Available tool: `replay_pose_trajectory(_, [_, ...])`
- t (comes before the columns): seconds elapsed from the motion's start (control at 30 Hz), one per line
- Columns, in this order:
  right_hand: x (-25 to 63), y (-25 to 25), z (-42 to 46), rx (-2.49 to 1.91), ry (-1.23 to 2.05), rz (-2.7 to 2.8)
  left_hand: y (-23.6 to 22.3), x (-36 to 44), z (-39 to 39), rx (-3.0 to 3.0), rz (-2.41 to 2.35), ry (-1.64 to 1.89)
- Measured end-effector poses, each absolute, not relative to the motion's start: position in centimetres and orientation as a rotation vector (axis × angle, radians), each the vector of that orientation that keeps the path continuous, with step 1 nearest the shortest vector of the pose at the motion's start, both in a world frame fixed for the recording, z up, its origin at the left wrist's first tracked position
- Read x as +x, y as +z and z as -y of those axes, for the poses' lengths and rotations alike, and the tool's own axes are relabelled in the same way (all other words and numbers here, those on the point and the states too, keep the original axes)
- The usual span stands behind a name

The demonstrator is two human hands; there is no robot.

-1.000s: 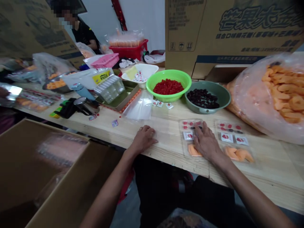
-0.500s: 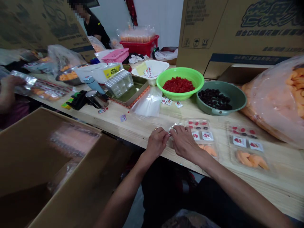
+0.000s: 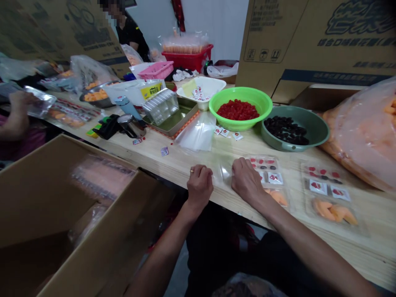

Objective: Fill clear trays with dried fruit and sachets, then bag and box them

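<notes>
The filling looks finished for two clear trays on the counter (image 3: 154, 153): the near tray (image 3: 272, 184), partly behind the right hand (image 3: 246, 178), and the far tray (image 3: 332, 190), lying a little apart to its right. Both show red and dark pieces, sachets and orange pieces, each in its own section. Whether either tray has a cover, I am not able to see.

The left hand (image 3: 200, 185) and the right hand have their fingers curled in tightly, and they seem to pinch a clear film (image 3: 224, 170) between them, though the fingertips are hidden. Nothing shows inside this film, so the handling of it seems unfinished.

Much material remains: red pieces in the bright green bowl (image 3: 230, 123), dark pieces in the dark green bowl (image 3: 283, 145), and flat clear bags (image 3: 198, 136) lying beside the tin.
</notes>
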State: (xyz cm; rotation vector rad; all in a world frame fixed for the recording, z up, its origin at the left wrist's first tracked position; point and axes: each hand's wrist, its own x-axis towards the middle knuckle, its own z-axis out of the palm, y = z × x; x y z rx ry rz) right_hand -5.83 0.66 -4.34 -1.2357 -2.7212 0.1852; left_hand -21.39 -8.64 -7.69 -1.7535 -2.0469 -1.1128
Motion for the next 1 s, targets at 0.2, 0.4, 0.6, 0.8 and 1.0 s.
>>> replay_pose_trajectory(0.2, [-5.3,-3.8,-1.9,-1.31,0.401,2.613,-6.1,-22.6,10.2,-2.253,1.387,-1.169])
replay_pose_trajectory(0.4, [-5.3,-4.4,-2.8,-1.315,0.312,2.654,-4.7,-23.3,9.1,-2.399,1.353,-1.038])
replay_pose_trajectory(0.6, [-5.6,-3.8,-3.8,-1.25,0.169,2.515,-3.1,-23.1,8.1,-2.397,1.395,-0.807])
replay_pose_trajectory(0.8, [-5.8,-1.6,-3.2,-0.954,-0.011,2.309,-0.7,-22.4,9.3,-2.176,1.42,-0.904])
replay_pose_trajectory(1.0, [-2.7,-4.5,-4.2,-0.972,0.538,2.482,-7.3,-21.0,8.8,-1.963,1.804,-0.705])
